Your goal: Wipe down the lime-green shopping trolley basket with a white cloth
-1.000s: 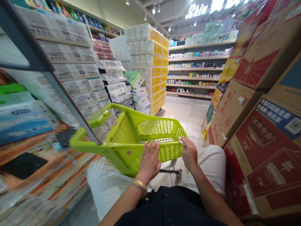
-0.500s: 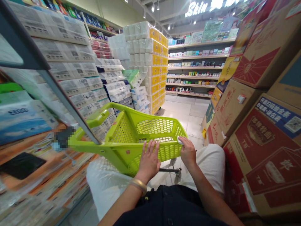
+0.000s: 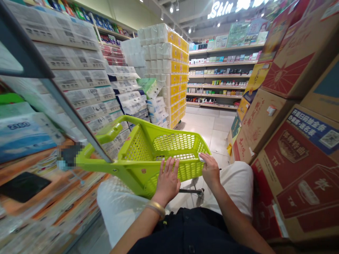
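In front of my knees stands a lime-green plastic shopping basket cart [image 3: 137,163] with perforated walls and a long grey metal pull handle [image 3: 76,118] rising to the upper left. My left hand [image 3: 168,180] lies on the cart's near side, fingers stretched out with the tips at the rim; a gold bangle [image 3: 156,209] circles that wrist. At the near right corner of the rim, my right hand [image 3: 210,169] holds a small white wipe [image 3: 201,157] between its fingers, pressed to the edge. Most of the wipe is hidden by the fingers.
Stacked cardboard cartons [image 3: 296,169] rise close on my right. Wrapped paper packs [image 3: 76,53] are piled on the left, where a black phone [image 3: 25,186] lies. A tall stack of yellow-sided tissue packs [image 3: 176,81] stands ahead, with goods shelves [image 3: 219,63] behind.
My right hand with the wipe has shifted very slightly left along the rim. The left hand stays in place on the cart.
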The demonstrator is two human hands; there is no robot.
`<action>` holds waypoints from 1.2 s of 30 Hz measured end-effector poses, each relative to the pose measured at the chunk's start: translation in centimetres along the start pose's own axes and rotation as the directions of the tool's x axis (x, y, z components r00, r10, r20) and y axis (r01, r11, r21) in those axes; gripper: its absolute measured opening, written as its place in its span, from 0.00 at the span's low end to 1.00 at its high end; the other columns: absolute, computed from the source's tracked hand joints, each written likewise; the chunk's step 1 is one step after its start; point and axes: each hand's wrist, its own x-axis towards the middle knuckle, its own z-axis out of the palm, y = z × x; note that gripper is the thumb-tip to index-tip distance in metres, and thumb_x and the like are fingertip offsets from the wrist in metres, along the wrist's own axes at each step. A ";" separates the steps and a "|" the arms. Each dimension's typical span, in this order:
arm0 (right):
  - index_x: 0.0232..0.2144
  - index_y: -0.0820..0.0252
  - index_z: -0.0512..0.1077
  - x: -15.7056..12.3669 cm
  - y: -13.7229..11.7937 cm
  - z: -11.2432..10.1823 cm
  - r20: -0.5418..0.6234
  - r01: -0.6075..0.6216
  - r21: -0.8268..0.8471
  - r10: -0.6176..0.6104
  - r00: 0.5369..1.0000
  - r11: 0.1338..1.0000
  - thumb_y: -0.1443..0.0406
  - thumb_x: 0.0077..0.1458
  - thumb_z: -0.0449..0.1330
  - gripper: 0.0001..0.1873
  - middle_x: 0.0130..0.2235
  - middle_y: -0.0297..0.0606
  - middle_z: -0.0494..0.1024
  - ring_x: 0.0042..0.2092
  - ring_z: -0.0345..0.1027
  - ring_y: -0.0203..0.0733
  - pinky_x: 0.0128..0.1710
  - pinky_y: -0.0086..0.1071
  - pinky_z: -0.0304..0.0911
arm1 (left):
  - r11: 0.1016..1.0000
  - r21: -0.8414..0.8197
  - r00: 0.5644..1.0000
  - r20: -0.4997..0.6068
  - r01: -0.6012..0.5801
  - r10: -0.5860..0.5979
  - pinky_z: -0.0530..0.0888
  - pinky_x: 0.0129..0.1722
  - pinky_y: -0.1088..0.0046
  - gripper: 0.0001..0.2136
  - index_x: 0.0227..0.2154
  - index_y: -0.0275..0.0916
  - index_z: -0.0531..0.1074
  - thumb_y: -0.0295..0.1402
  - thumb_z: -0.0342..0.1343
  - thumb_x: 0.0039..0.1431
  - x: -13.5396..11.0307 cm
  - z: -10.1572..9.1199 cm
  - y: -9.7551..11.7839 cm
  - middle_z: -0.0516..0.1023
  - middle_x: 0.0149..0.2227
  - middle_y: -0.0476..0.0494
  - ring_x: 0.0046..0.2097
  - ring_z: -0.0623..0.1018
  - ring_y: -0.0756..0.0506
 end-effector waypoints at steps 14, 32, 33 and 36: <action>0.44 0.56 0.78 0.2 -0.4 0.0 0.023 -0.003 0.014 0.003 1.000 1.000 0.77 0.49 0.48 0.27 0.47 0.41 0.81 0.54 0.71 0.46 0.60 0.50 0.60 | 1.000 -0.002 1.000 -0.005 -0.009 0.009 0.46 0.69 0.52 0.37 0.65 0.36 0.52 0.36 0.55 0.53 0.0 0.0 0.0 0.63 0.63 0.35 0.68 0.56 0.36; 0.48 0.55 0.76 -0.4 -2.3 0.8 0.113 0.133 0.066 -0.139 0.984 0.989 0.77 0.51 0.47 0.28 0.51 0.37 0.79 0.57 0.69 0.45 0.63 0.49 0.58 | 1.000 -0.009 1.000 -0.004 -0.006 0.006 0.46 0.69 0.52 0.37 0.65 0.36 0.53 0.36 0.55 0.53 0.0 0.1 0.0 0.63 0.63 0.35 0.68 0.56 0.36; 0.49 0.54 0.75 -0.4 -2.8 1.0 0.150 0.173 0.090 -0.185 0.971 0.981 0.77 0.52 0.47 0.28 0.52 0.37 0.79 0.58 0.68 0.44 0.63 0.49 0.57 | 1.000 -0.014 1.000 -0.001 -0.006 0.006 0.46 0.69 0.51 0.36 0.65 0.36 0.53 0.35 0.55 0.53 0.0 0.1 -0.1 0.63 0.63 0.36 0.68 0.56 0.36; 0.48 0.55 0.76 -0.1 -2.3 0.7 0.154 0.171 0.094 -0.184 0.971 0.981 0.77 0.52 0.47 0.27 0.51 0.38 0.79 0.57 0.69 0.44 0.62 0.49 0.59 | 1.000 -0.027 1.000 0.011 -0.004 0.005 0.46 0.69 0.51 0.36 0.65 0.36 0.54 0.35 0.55 0.53 -0.1 0.0 -0.2 0.63 0.64 0.36 0.68 0.56 0.36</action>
